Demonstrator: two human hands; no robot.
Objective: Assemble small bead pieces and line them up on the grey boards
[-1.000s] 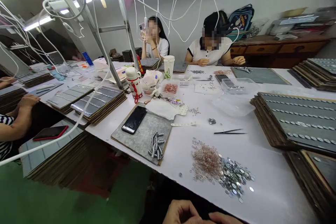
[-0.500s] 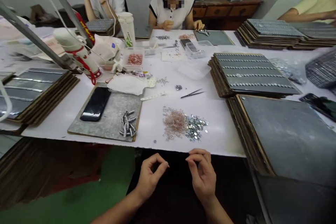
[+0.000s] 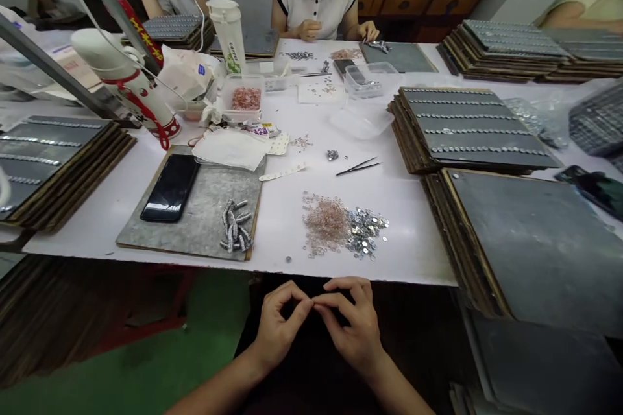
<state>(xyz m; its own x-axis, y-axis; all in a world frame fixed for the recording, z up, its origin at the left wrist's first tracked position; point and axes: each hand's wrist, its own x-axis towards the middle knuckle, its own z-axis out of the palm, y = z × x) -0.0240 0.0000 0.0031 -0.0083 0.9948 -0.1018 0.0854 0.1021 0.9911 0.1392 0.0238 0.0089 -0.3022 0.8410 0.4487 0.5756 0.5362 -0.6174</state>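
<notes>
A long white tabletop (image 3: 403,220) fills the middle of the frame in a shared workroom, with a green floor showing at lower left. Below its near edge, at bottom centre, the left hand (image 3: 277,327) and right hand (image 3: 353,324) meet over a dark lap, thumb and forefinger of each pinched together and the two pinches touching tip to tip. Whether anything small sits between the fingers cannot be made out; it would be hidden by the fingertips.

Just above the hands on the tabletop lies a heap of pinkish rings (image 3: 326,224) touching a heap of silver washers (image 3: 367,233). Black tweezers (image 3: 359,167) lie further up, apart from both heaps. To the left, a grey board (image 3: 204,207) carries a black phone (image 3: 170,188) and a cluster of small metal pieces (image 3: 235,227). A stack of dark boards (image 3: 535,240) at right is cut off by the frame edge.

At the top, two people seated across the tabletop are cut off at the head; a third person's arm shows at upper right.

Half a second ago the two hands were apart, each pinching on its own; now they have closed together.
</notes>
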